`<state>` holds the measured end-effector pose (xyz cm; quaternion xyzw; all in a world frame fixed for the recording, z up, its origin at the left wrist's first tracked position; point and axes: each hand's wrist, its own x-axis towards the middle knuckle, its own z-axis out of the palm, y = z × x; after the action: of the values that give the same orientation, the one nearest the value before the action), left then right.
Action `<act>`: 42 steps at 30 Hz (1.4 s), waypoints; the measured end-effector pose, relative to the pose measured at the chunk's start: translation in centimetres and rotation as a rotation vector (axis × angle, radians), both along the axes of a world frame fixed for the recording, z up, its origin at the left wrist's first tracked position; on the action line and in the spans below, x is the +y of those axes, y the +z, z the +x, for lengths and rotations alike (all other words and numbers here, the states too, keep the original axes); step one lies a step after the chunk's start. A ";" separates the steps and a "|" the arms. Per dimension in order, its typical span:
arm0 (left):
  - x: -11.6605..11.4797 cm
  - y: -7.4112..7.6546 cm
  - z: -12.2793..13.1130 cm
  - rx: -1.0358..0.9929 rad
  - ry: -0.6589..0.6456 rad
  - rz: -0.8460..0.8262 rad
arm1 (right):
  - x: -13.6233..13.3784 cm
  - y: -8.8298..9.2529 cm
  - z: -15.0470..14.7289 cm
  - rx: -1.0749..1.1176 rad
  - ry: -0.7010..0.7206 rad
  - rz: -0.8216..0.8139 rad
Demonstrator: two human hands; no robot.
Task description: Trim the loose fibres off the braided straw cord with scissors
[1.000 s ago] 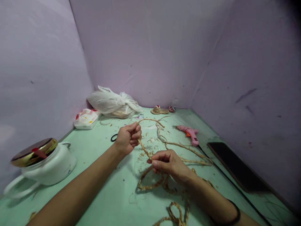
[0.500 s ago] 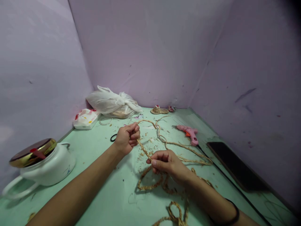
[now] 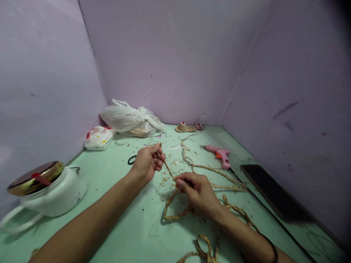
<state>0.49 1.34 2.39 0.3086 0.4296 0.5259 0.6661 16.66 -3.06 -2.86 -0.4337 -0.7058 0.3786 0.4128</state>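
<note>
A long braided straw rope point(image 3: 175, 210) lies in loops on the pale green table point(image 3: 115, 204). My left hand point(image 3: 148, 162) is closed in a pinch on the rope's end, held just above the table. My right hand point(image 3: 196, 191) is closed on the same rope a short way along it, so a taut stretch runs between both hands. More of the rope trails off toward the back and to the right, and a coil sits near the front edge.
A white pot with a gold lid point(image 3: 44, 190) stands at the left. A white plastic bag point(image 3: 128, 118) and a tissue pack point(image 3: 98, 138) lie at the back left. A pink glue gun point(image 3: 221, 153) with its black cord and a dark phone point(image 3: 270, 190) are at the right. Straw bits litter the table.
My left hand has pulled the rope's free end in, so the loop that stuck out beyond it is gone. My right hand has shifted slightly up the rope toward the left hand.
</note>
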 end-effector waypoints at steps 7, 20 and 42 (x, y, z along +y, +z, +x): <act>1.0 -0.8 0.8 -0.006 0.027 -0.144 | -1.0 0.5 -0.4 0.245 0.167 -0.166; -1.2 -2.3 0.8 0.317 -0.448 0.091 | 0.9 0.0 -0.5 0.737 0.224 -0.513; -1.6 -1.6 2.6 0.098 -0.167 -0.024 | 0.3 1.1 -0.1 0.438 0.214 -0.432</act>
<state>3.10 -0.26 0.76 0.3606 0.4406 0.4474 0.6897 16.59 -2.79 -1.80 -0.3426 -0.5450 0.6454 0.4111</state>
